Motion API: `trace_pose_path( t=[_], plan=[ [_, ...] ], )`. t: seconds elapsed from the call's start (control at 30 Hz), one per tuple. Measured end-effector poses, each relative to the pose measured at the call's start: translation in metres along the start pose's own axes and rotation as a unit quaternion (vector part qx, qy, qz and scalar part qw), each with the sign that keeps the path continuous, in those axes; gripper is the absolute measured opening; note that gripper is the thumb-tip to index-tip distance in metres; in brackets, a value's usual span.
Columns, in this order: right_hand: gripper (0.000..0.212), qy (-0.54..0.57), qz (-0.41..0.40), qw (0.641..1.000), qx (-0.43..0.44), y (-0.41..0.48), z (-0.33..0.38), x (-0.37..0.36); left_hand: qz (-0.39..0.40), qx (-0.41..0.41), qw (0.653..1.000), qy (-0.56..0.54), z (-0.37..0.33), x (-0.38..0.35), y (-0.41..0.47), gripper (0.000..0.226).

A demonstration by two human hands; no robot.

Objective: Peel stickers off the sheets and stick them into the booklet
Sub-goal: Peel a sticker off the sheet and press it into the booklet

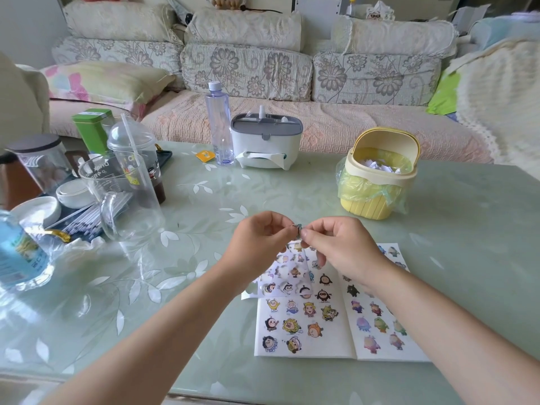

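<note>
Sticker (297, 228) pinched between both hands' fingers (287, 226)

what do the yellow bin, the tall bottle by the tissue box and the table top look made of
Yellow bin: likely moulded plastic, matte pale yellow, ribbed walls. Bottle: thin clear plastic, faintly violet and glossy; the sofa shows through it. Table top: probably glass or a clear sheet over pale green, leaf-printed; glossy, with soft reflections.
</note>
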State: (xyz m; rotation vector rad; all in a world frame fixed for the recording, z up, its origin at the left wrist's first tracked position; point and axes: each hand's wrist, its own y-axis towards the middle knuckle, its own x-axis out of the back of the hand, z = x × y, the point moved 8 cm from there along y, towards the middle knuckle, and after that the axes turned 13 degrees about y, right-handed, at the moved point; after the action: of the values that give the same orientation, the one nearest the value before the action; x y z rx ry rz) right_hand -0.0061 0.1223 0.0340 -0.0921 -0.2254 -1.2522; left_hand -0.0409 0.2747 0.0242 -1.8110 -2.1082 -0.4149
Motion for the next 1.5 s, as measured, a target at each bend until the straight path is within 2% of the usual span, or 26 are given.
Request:
trace_pose_path(
  t=[0.1, 0.27, 0.33, 0.4, 0.47, 0.53, 0.6, 0.8, 0.93, 1.1, 1.23, 1.43, 1.5],
  plan=[
    [0.015, -0.005, -0.027, 0.999, 0.02, 0.0, 0.003, 0.005, 0.002, -0.017, 0.999, 0.031, -0.004, 0.0, -0.001, 0.011],
    [0.01, -0.105, -0.063, 0.988, 0.095, -0.006, 0.014, 0.008, 0.007, -0.014, 0.999, 0.051, -0.007, -0.002, -0.004, 0.009],
    [0.01, -0.175, -0.092, 0.967, 0.158, -0.01, 0.022, 0.01, 0.004, -0.017, 0.998, 0.059, -0.009, -0.003, -0.005, 0.01],
    [0.014, -0.258, -0.11, 0.932, 0.228, -0.015, 0.031, 0.006, -0.005, -0.012, 0.998, 0.058, -0.008, -0.003, -0.006, 0.01],
    [0.016, -0.264, -0.117, 0.923, 0.256, -0.018, 0.036, 0.004, -0.017, -0.004, 0.999, 0.047, -0.007, -0.002, -0.006, 0.01],
    [0.014, -0.172, -0.089, 0.956, 0.219, -0.014, 0.033, 0.005, -0.022, 0.004, 0.999, 0.032, -0.006, 0.002, -0.004, 0.01],
    [0.011, -0.063, -0.043, 0.987, 0.142, -0.007, 0.024, 0.006, -0.016, 0.006, 1.0, 0.018, -0.007, 0.005, -0.002, 0.009],
    [0.005, 0.102, 0.006, 0.994, 0.037, -0.001, 0.013, 0.004, 0.024, -0.021, 0.999, 0.008, -0.014, 0.008, -0.002, 0.01],
    [0.004, 0.088, 0.005, 0.995, 0.043, -0.004, 0.017, 0.004, 0.032, -0.034, 0.999, 0.012, -0.015, 0.008, -0.002, 0.01],
    [0.017, 0.01, -0.008, 0.996, 0.086, -0.002, 0.019, 0.007, 0.042, -0.043, 0.998, 0.016, -0.016, 0.005, -0.003, 0.011],
    [0.02, -0.025, -0.01, 0.997, 0.077, 0.0, 0.017, 0.004, 0.033, -0.035, 0.998, 0.027, -0.014, 0.003, -0.003, 0.011],
    [0.016, 0.141, 0.034, 0.989, -0.034, 0.0, 0.003, 0.0, 0.02, -0.008, 1.0, 0.006, -0.011, 0.008, -0.001, 0.012],
    [0.015, 0.14, 0.04, 0.989, -0.035, 0.0, 0.004, 0.001, 0.026, -0.009, 1.0, 0.006, -0.013, 0.008, -0.002, 0.012]
  ],
)
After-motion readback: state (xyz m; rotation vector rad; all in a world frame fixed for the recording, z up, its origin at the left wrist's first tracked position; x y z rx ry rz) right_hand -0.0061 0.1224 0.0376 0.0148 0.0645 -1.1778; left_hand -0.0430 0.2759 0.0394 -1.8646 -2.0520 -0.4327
